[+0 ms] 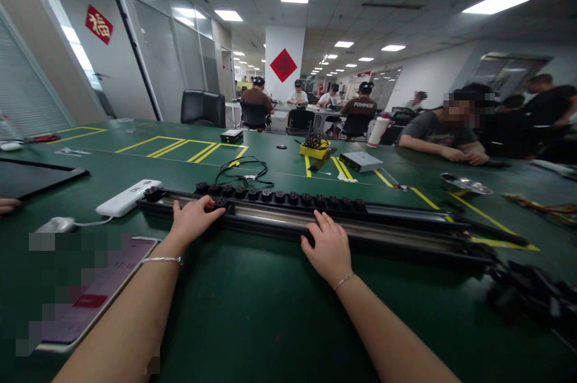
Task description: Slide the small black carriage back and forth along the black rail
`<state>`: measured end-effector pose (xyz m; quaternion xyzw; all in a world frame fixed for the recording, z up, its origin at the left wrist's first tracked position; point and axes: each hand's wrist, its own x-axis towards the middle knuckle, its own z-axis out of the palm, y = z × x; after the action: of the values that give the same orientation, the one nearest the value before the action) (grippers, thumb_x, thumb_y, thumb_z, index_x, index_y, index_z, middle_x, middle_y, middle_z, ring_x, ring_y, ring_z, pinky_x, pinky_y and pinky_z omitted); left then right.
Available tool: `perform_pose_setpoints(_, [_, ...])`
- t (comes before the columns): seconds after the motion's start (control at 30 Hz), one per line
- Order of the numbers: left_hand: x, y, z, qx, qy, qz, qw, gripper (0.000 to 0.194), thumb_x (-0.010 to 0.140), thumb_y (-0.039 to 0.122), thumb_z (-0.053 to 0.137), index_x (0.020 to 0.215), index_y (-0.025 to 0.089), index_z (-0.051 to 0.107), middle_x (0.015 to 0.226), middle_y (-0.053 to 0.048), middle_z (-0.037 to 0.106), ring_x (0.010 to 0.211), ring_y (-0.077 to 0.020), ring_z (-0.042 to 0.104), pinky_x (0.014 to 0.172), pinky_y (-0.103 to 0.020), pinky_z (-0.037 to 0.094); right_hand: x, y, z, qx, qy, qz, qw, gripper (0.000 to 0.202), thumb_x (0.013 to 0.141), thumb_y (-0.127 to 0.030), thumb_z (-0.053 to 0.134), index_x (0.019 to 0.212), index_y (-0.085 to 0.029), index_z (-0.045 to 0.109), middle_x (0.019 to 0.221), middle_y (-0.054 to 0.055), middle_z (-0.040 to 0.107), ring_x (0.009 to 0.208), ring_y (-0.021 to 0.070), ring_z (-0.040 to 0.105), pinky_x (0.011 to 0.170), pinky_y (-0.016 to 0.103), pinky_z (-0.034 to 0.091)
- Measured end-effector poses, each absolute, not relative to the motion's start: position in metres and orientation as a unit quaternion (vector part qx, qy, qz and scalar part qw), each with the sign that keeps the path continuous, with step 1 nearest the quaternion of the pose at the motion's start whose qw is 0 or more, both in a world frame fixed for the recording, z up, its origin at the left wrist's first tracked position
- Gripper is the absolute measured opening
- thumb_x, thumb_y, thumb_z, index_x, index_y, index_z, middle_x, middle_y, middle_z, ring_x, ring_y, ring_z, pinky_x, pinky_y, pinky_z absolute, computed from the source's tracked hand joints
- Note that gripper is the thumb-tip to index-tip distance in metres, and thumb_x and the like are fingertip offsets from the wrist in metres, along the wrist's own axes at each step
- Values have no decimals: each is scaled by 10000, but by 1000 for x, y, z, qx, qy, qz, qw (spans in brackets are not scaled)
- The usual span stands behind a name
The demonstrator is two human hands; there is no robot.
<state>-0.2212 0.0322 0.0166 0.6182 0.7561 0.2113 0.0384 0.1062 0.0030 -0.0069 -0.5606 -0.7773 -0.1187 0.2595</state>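
Note:
A long black rail (pixel 279 218) with a shiny metal channel lies across the green table. Behind it runs a second black rail (pixel 387 212), with a row of small black round parts (pixel 279 196) along its left half. My left hand (pixel 195 218) is at the front rail's left end, fingers bent round a small dark piece there; the fingertips are partly hidden. My right hand (pixel 328 246) rests on the front rail's near edge near its middle, fingers apart and holding nothing.
A white power strip (pixel 130 196) and a phone (pixel 97 296) lie left. Behind the rails are a black cable (pixel 246 175), a yellow tray (pixel 314 147) and a silver box (pixel 360 161). Tangled black parts (pixel 532 296) lie right. A person (pixel 444 130) leans on the table.

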Motion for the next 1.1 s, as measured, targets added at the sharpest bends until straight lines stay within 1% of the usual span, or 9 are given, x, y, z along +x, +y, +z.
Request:
perform_pose_setpoints(0.13, [-220,32,17,617,758,207,39,387,719,605,457,839,257,575,994,-41,687,1018,-276,582,1051,-599,64,106,3,-8,-562,-776,-118,260,160,798,-318,513,875,-222,616,1329,83,490,1249,242,387,963,389,318])
perform_pose_setpoints(0.17, [-220,31,18,620,757,204,35,383,721,600,455,840,255,574,987,-39,688,1008,-266,586,1059,-565,112,106,4,-8,-562,-776,-118,260,160,797,-317,514,875,-222,617,1328,83,491,1250,242,385,964,390,317])
perform_pose_setpoints(0.23, [-219,31,19,625,755,193,27,390,720,595,448,849,248,570,968,-46,687,977,-256,596,1009,-464,287,106,4,-8,-562,-776,-118,261,158,795,-314,516,874,-222,617,1329,84,490,1252,242,383,964,391,317])
perform_pose_setpoints(0.27, [-218,31,19,626,757,186,25,401,718,598,442,858,245,567,957,-52,687,958,-257,602,938,-414,368,106,4,-8,-562,-776,-118,261,158,795,-313,516,874,-222,618,1330,83,489,1252,242,382,965,392,317])
perform_pose_setpoints(0.33, [-218,30,21,618,767,169,23,428,714,614,425,879,243,561,931,-61,686,916,-265,613,785,-352,443,106,3,-7,-561,-777,-116,261,161,795,-314,514,876,-222,619,1331,84,487,1251,244,384,964,396,318])
perform_pose_setpoints(0.4, [-217,29,22,613,774,156,18,443,719,627,407,891,247,557,907,-60,688,879,-267,623,723,-334,448,106,3,-7,-561,-777,-114,261,165,796,-315,511,878,-221,619,1330,86,488,1248,247,386,961,400,321])
perform_pose_setpoints(0.47, [-217,29,23,616,773,150,9,450,724,631,398,896,248,559,902,-59,691,871,-263,628,718,-325,445,106,3,-7,-561,-777,-114,262,167,798,-315,509,882,-221,618,1330,87,487,1248,249,386,959,402,323])
perform_pose_setpoints(0.77, [-215,29,25,625,766,149,-2,433,721,612,419,888,247,581,885,-47,699,861,-253,632,746,-318,439,106,4,-8,-556,-778,-115,269,168,794,-310,514,885,-220,623,1324,91,492,1241,258,393,952,415,331])
perform_pose_setpoints(1.1, [-210,28,27,630,762,148,-6,395,724,597,426,859,250,562,866,-31,698,886,-243,632,842,-332,411,106,3,-8,-558,-777,-115,268,171,795,-307,512,893,-219,621,1331,90,486,1246,251,388,958,408,328])
